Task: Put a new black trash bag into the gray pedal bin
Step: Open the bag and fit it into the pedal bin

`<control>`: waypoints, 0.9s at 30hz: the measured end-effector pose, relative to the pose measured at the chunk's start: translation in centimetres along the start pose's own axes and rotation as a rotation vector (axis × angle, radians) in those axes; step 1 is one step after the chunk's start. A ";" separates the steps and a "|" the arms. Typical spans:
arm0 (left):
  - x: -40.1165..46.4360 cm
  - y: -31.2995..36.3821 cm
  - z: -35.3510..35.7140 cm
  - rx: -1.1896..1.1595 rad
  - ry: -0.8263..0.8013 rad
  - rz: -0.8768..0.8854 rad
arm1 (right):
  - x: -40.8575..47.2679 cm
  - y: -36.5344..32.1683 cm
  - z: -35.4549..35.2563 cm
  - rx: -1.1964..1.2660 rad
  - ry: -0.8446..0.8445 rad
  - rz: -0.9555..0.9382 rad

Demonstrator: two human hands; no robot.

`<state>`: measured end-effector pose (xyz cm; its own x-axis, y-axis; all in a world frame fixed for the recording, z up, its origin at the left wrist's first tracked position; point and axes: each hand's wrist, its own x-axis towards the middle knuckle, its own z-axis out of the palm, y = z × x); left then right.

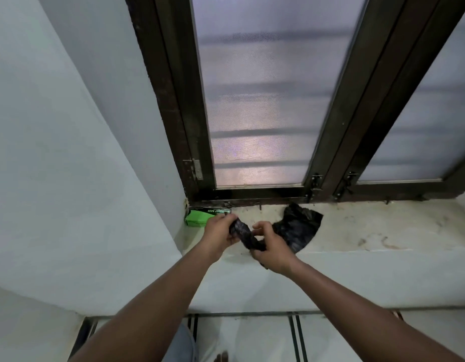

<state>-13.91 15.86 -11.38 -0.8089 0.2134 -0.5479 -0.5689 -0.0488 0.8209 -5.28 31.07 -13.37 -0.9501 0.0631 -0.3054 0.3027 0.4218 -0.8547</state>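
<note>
A rolled-up black trash bag (245,235) hangs between both hands over the front of a window sill. My left hand (219,235) grips its upper left end. My right hand (271,248) pinches its lower right end. Behind my right hand a crumpled piece of black bag (300,226) lies spread on the sill. A green box of garbage bags (200,218) sits in the sill's left corner, just behind my left hand. The gray pedal bin is not in view.
The stained white sill (369,228) runs to the right under a dark-framed window with frosted panes (260,100). A white wall (69,152) closes the left side. Tiled floor (241,338) with dark lines lies below, with a foot showing at the bottom edge.
</note>
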 end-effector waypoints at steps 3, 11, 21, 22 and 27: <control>-1.3 0.4 0.7 -0.251 -0.027 -0.012 | -0.5 -0.9 -0.1 0.342 -0.036 0.102; -5.3 -3.0 -1.3 0.126 -0.092 0.170 | -3.0 -2.6 -2.5 0.926 -0.240 0.300; -8.6 -3.2 -0.8 0.401 0.078 0.292 | -9.6 -0.8 1.5 0.561 -0.209 0.246; -9.2 -2.9 -1.2 0.394 0.096 0.279 | -10.5 -0.9 2.5 0.513 -0.225 0.235; -12.7 -2.7 -5.1 0.428 -0.257 0.069 | -12.6 -3.5 6.4 0.714 0.006 0.218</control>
<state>-2.86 8.25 -7.44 -0.7492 0.4594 -0.4772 -0.3602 0.3221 0.8755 6.11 22.98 -9.21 -0.8627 0.0838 -0.4988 0.4576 -0.2907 -0.8403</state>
